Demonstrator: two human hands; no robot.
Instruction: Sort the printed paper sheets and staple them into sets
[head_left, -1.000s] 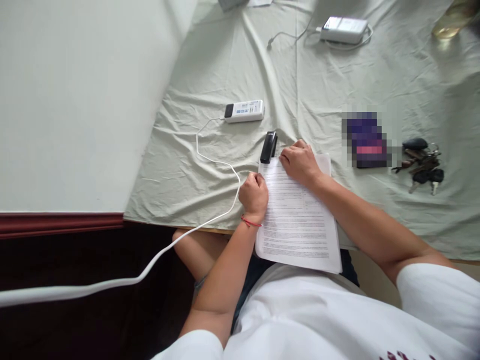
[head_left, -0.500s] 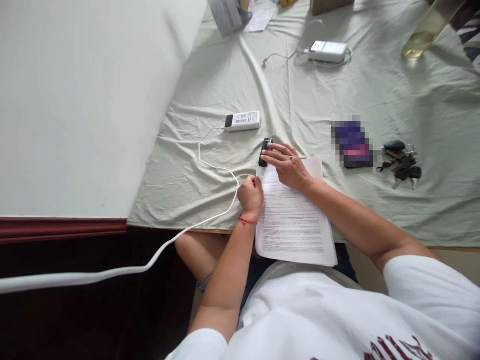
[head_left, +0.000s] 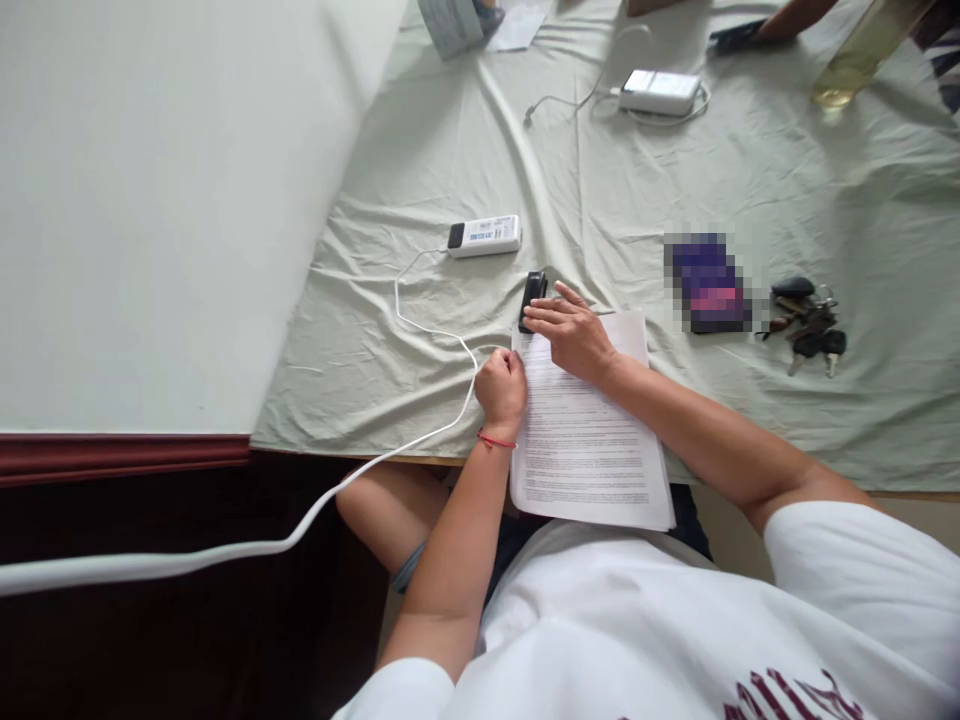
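One black stapler, long axis pointing forward, right hand outstretched on it, left hand fisted against papers, grip unclear

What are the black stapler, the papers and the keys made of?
The stapler looks like plastic or painted metal: smooth, black, slightly shiny. The papers seem to be ordinary matte paper: thin, white, printed sheets. The keys probably have metal blades, since those look silvery, and their dark, duller heads may be plastic.
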